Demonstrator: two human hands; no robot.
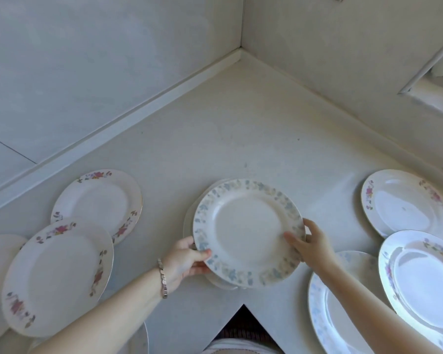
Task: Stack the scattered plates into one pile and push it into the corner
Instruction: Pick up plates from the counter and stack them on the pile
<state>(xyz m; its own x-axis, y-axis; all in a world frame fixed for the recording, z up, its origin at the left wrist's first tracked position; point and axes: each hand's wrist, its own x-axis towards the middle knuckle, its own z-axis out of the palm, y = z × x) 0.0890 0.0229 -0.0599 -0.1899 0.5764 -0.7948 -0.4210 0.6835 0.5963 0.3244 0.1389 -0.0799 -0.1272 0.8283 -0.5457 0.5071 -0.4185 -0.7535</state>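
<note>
One pale counter carries scattered pink-flowered plates left and right, well apart from the corner. Mid-counter, the blue-rimmed plate is held by the left hand and right hand, their fingers pinching opposite rims. It looks stiff, glazed and breakable (probably slippery too), so opposite rim edges suit it. The lower plate beneath is mostly hidden; whether they touch is unclear.

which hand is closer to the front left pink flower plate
Left. The left hand grips the blue-rimmed plate at its left edge, right of the pink flower plate; the right hand holds the opposite edge, farther away.
</note>
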